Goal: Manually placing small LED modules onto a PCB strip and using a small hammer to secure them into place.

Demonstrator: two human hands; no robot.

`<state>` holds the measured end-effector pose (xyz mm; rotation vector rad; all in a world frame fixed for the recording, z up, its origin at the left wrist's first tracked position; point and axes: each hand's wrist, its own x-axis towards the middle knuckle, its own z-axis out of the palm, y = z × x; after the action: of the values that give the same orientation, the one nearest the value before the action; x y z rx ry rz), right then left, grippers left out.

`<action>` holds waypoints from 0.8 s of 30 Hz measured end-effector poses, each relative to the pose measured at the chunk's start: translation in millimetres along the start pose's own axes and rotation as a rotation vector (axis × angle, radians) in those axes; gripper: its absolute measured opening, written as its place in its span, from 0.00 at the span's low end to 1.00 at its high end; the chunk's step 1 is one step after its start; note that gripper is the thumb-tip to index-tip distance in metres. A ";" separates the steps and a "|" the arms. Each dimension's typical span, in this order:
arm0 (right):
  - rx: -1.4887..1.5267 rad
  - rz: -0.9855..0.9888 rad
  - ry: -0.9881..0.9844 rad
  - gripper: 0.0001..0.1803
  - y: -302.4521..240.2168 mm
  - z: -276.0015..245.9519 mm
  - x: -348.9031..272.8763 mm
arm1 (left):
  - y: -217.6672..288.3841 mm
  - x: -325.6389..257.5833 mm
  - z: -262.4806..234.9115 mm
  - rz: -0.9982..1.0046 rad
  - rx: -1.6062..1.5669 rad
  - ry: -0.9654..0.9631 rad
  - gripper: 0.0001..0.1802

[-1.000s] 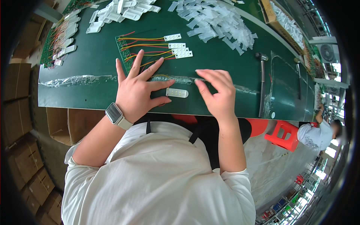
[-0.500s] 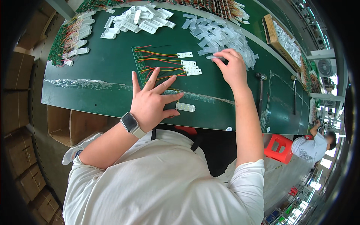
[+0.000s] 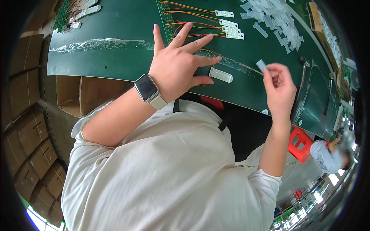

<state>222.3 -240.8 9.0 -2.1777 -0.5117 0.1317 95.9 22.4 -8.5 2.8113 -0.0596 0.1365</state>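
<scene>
My left hand lies with its fingers spread over the wires of a green circuit board. Red and yellow wires run from that board to several small white LED boards. By my left thumb and forefinger rests an LED board in a white housing, its wire passing under the hand. Off to the right, my right hand pinches a small translucent plastic piece between thumb and forefinger, raised above the table's front part. A pile of similar translucent pieces lies beyond it.
The green table has a strip of clear tape along it. A hammer-like tool lies at the right. Wired white parts sit far left. Cardboard boxes stand left, and another person sits near a red stool at right.
My right hand has drawn back from the pile toward the table's front edge, bringing a translucent piece along. My left hand stays spread over the wires. The whole view has shifted.
</scene>
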 end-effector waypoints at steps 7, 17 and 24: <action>-0.204 -0.114 -0.099 0.06 -9.0 -18.9 -61.4 | 4.7 -1.4 1.1 -0.025 0.017 -0.028 0.32; -0.280 0.058 -0.016 0.04 -27.2 -18.8 -67.3 | 7.7 0.2 -6.6 -0.079 -0.018 -0.079 0.32; -0.196 -0.216 -0.072 0.22 14.6 0.8 -38.4 | 11.0 -4.4 -2.8 -0.097 -0.038 -0.068 0.33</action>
<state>191.7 -263.6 -6.2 -2.2965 -0.8266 0.0440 90.7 13.0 -2.8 2.7745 0.0581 0.0167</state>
